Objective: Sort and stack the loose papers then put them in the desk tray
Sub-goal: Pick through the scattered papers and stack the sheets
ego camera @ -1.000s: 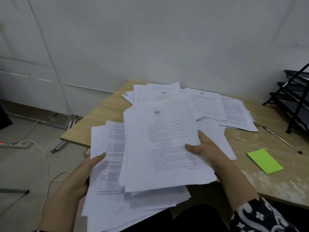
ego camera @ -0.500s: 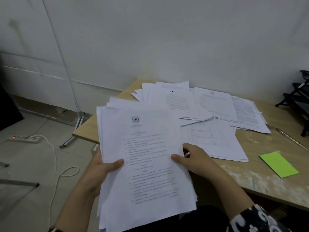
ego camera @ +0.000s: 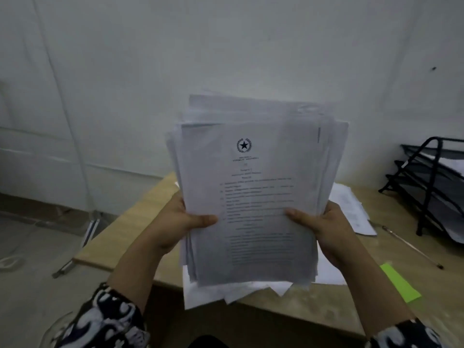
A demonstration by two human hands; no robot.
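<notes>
Upright, the ragged-edged paper stack (ego camera: 253, 197) sits clamped in both hands' grip, left (ego camera: 183, 222) and right (ego camera: 324, 229).

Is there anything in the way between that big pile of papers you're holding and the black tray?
Nothing visible blocks it. Both hands, left hand and right hand, grip the stack of papers upright above the desk. The desk tray stands to the right; only loose sheets and a pen lie flat between.

place: office | cues: wooden desk (ego camera: 130, 232); black tiered desk tray (ego camera: 426, 187); printed papers (ego camera: 251, 197); pen (ego camera: 411, 247)
</notes>
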